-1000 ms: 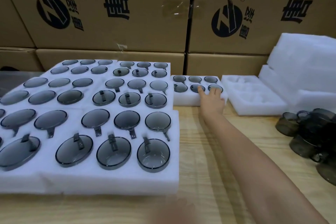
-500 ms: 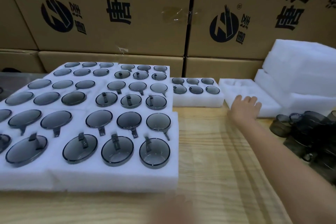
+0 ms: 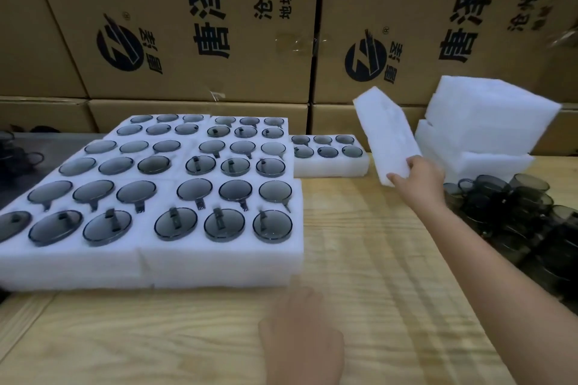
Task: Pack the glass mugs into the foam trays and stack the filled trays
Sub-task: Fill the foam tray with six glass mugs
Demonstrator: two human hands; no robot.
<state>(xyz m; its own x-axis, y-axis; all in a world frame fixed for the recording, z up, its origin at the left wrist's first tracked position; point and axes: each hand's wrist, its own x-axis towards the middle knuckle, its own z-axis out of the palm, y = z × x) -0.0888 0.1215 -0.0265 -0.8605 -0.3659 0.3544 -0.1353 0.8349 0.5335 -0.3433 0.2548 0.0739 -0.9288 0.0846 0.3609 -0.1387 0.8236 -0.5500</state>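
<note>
Above the far right of the pale wooden table (image 3: 359, 259), the empty white foam tray (image 3: 386, 137) hangs clear of the surface, tipped steeply on end. The right hand (image 3: 420, 180) grasps it by the lower corner nearest the person. Half a second ago this tray lay flat just beside the small filled foam tray (image 3: 328, 162), with the hand only arriving at it. A second ago the same hand was touching the mugs in that small tray. The small tray now looks finished, with dark glass in all six pockets. The lift is probably the start of a fresh round, with a new tray being brought closer for loading. Where the empty tray lay, the wood is now bare.

Just right of the hand, loose smoky grey glass mugs (image 3: 516, 212) are heaped on the table, near enough to feed the new tray once it is set down. Behind them stands the stack of spare white foam trays (image 3: 488, 122).

To the left, the large block of filled white foam trays (image 3: 150, 259) covers that side of the table, with a mug in every pocket that shows. The small filled tray sits just beside its far right corner and is not yet stacked.

Low in the view, the left hand (image 3: 301, 337) is over the table's near edge. It is too blurred to tell whether its fingers are curled or straight, and nothing shows in it. Brown printed cardboard cartons (image 3: 194, 25) wall off the back.
</note>
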